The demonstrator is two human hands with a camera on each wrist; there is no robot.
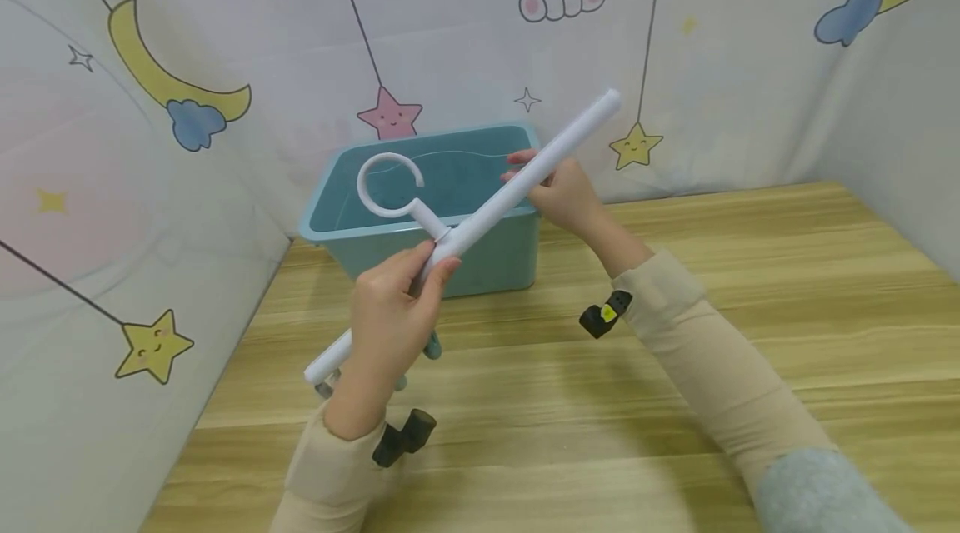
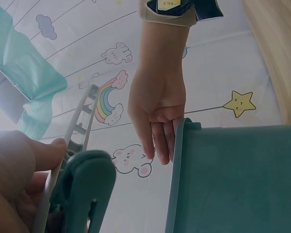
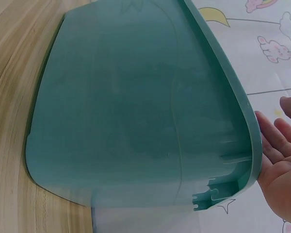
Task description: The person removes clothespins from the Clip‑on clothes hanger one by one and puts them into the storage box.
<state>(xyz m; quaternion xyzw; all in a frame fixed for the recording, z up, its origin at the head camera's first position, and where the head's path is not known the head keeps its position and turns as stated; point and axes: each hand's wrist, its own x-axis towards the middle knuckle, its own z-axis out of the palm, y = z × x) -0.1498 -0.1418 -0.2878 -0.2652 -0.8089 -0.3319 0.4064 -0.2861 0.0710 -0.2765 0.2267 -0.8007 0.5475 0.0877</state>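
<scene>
In the head view, the left hand (image 1: 393,296) is pinching a white hanger (image 1: 476,226) between thumb and fingers at the base of its hook (image 1: 362,186), and is holding the bar aslant, low on the left and high on the right, across the near side of a teal bin (image 1: 498,258). The right hand (image 1: 567,191) is hanging behind the bar at the bin's right end, its fingers lying loose and gripping nothing. The bin is standing on a wooden table (image 1: 787,266), and a printed backdrop (image 1: 465,42) is rising behind it. In the left wrist view, the left thumb is pressing on the hanger's rail and a teal clip (image 2: 89,184) is sitting close to it, while the right fingers are pointing down beside the bin's rim. In the right wrist view, the bin is filling the middle and the right hand is showing its thumb apart from its fingers; whether they are touching the rim, I cannot tell.
</scene>
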